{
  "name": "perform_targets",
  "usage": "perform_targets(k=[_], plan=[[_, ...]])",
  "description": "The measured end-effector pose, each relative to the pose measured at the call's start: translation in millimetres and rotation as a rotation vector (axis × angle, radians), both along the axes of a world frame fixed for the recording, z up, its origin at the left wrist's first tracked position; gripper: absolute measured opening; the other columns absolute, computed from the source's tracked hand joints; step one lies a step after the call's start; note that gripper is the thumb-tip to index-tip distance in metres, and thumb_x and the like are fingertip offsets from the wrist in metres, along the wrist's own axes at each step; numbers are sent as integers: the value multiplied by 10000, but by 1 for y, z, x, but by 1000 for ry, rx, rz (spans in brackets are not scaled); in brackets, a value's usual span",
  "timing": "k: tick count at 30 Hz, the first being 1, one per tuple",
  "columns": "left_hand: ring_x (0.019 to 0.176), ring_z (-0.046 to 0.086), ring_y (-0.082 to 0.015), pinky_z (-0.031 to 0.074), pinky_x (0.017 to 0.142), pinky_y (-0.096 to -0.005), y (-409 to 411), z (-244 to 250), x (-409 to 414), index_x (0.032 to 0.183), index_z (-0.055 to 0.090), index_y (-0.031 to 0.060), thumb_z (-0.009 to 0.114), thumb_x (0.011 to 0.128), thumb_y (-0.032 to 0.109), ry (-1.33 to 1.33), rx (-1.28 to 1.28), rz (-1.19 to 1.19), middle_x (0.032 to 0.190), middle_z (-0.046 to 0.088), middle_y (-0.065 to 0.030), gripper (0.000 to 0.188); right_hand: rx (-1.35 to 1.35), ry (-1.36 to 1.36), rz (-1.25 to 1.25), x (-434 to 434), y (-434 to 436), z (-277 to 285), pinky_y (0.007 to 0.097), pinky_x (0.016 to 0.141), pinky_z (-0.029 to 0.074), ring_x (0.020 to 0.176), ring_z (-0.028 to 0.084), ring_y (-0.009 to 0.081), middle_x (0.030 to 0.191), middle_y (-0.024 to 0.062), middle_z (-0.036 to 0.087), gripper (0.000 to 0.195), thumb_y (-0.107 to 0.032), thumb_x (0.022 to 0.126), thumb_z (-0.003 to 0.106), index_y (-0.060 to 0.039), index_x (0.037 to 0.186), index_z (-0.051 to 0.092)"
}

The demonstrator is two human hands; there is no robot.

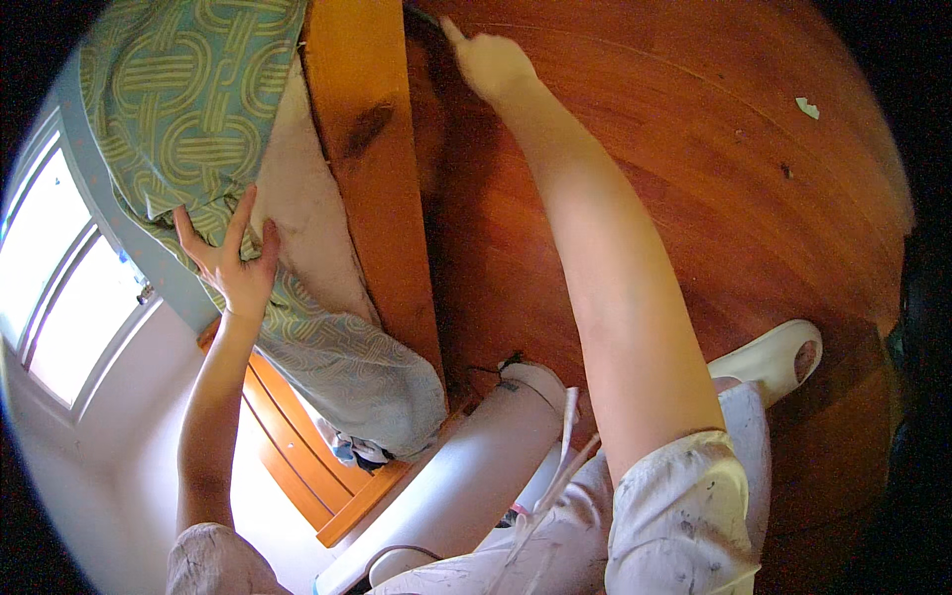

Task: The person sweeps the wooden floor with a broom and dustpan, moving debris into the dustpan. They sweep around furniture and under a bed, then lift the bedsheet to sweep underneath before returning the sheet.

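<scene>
My left hand [239, 275] rests on the edge of a bed with its fingers spread. Beneath and around it lies a rumpled green bed cover [201, 111] with a yellow looped pattern. A pale mattress surface [316, 201] shows between the cover and the wooden side rail [372, 163] of the bed. My right hand [497, 65] reaches low beside the rail, over the floor, its index finger extended and the other fingers curled. A thin dark object [425, 16] lies near that fingertip, partly cut off by the frame; whether the hand grips it is unclear.
Reddish wooden flooring [706, 208] spreads to the right, with a white scrap [807, 108] on it. A white cylinder [461, 461] lies or leans close to my legs. Below me is a white slipper [777, 357]. A slatted wooden bed end [297, 439] and a window [74, 275] are at left.
</scene>
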State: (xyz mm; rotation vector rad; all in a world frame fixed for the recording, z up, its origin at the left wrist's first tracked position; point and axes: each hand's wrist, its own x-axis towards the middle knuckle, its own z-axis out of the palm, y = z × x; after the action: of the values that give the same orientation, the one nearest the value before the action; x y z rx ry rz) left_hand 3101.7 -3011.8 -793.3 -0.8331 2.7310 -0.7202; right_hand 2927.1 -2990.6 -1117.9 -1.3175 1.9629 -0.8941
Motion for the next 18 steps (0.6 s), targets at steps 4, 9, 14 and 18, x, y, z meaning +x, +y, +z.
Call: perform_targets(k=[4, 9, 14, 18], plan=[[1301, 223, -423, 266, 1042, -464, -2, -1, 0, 1100, 655, 281, 732, 687, 220, 46, 28, -22, 1407, 187, -267, 425, 43, 15, 263, 31, 37, 1, 419, 685, 539, 801, 642, 315, 876, 183, 640, 537, -49, 886, 379, -70, 1404, 240], [1307, 223, -401, 250, 1051, -462, -3, -4, 2, 1101, 655, 278, 725, 702, 240, 67, 5, -75, 1405, 204, -259, 406, 85, 32, 548, 65, 101, 22, 343, 685, 539, 795, 629, 258, 841, 158, 632, 590, -11, 859, 403, -27, 1414, 202], [1299, 240, -397, 275, 1037, -453, -2, -2, 2, 1093, 653, 312, 716, 716, 257, 52, 16, -59, 1400, 220, -258, 386, 161, -13, 672, 35, 177, 71, 386, 613, 546, 712, 646, 282, 826, 168, 646, 599, -44, 855, 426, -23, 1411, 205], [1266, 287, -404, 307, 1019, -454, -7, -1, 6, 1094, 648, 336, 726, 698, 297, 102, 39, -92, 1384, 266, -236, 405, 364, -9, 681, -47, 258, 85, 455, 567, 539, 691, 647, 312, 800, 172, 639, 613, -119, 874, 404, -227, 1435, 182]])
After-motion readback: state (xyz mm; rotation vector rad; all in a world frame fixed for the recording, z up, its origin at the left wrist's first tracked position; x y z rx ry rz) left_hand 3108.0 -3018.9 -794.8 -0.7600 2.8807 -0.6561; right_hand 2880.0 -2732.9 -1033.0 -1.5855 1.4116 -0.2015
